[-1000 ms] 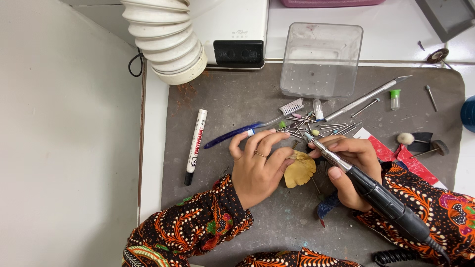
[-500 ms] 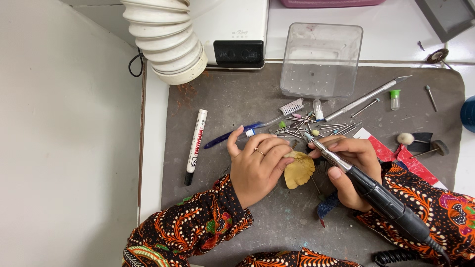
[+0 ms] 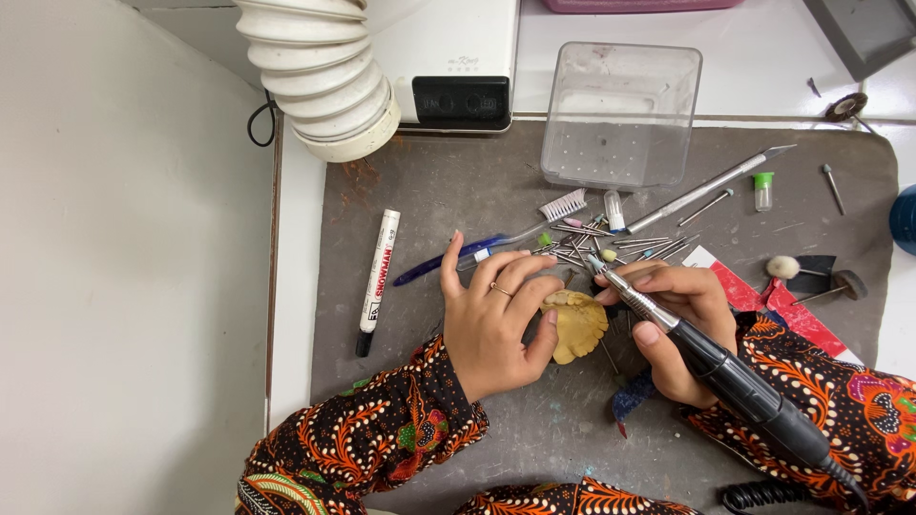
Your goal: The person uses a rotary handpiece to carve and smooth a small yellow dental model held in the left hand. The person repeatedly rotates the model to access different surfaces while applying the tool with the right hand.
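Head view: at the far left of the frame we see a bare pale tabletop (image 3: 134, 286), and at the upper left a ribbed white hose (image 3: 320, 81) hangs down in front of a white box (image 3: 448, 57) with a dark panel. Below the hose, on the grey mat (image 3: 477, 181), a white marker (image 3: 378, 281) lies nearly upright, its black cap toward the lower edge. Just right of it a blue-handled toothbrush (image 3: 496, 238) slants up to the right, its bristles near the middle. Our left hand (image 3: 496, 329), in a patterned sleeve (image 3: 372, 439), sits left of centre with the fingers curled around the left edge of a tan dental cast (image 3: 577, 324) and the thumb under it, holding it against the mat at the middle of the frame. Above the cast lies a scatter of small burs (image 3: 611, 246), and above those a clear plastic tub (image 3: 620, 114) stands upright. Our right hand (image 3: 682, 329) comes in just right of centre, gripping a black and silver handpiece (image 3: 711, 367) like a pen, fingers pressed shut around its barrel; its tip meets the cast's upper right edge. Further right a long metal tool (image 3: 711, 188) slants upward, a small green-capped vial (image 3: 762, 191) stands beside it, and red paper (image 3: 778, 305) lies beside our right wrist.
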